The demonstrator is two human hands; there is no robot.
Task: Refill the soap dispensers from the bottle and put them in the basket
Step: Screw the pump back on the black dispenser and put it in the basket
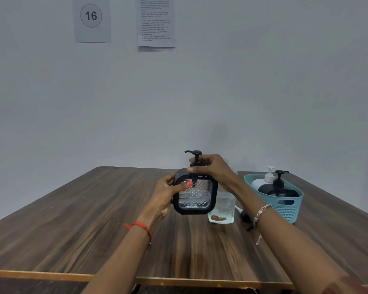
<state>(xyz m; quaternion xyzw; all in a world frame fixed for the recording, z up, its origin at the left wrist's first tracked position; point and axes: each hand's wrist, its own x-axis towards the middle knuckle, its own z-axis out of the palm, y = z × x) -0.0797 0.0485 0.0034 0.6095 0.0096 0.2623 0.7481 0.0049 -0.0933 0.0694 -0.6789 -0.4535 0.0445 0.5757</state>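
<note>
A square black soap dispenser (pixel 198 198) with a clear patterned window stands at the middle of the wooden table (pixel 72 219). My left hand (pixel 170 192) grips its left side, thumb on the window. My right hand (pixel 212 168) holds the collar of its black pump at the top. Behind it, a clear refill bottle (pixel 222 209) holds liquid in its lower part. A teal basket (pixel 289 209) on the right holds a white dispenser (pixel 263 179) and a black dispenser (pixel 278 187).
A black pump cap (pixel 245 216) with its tube lies on the table between the bottle and the basket. Two paper sheets hang on the wall behind. The table's front edge runs across the bottom of the view.
</note>
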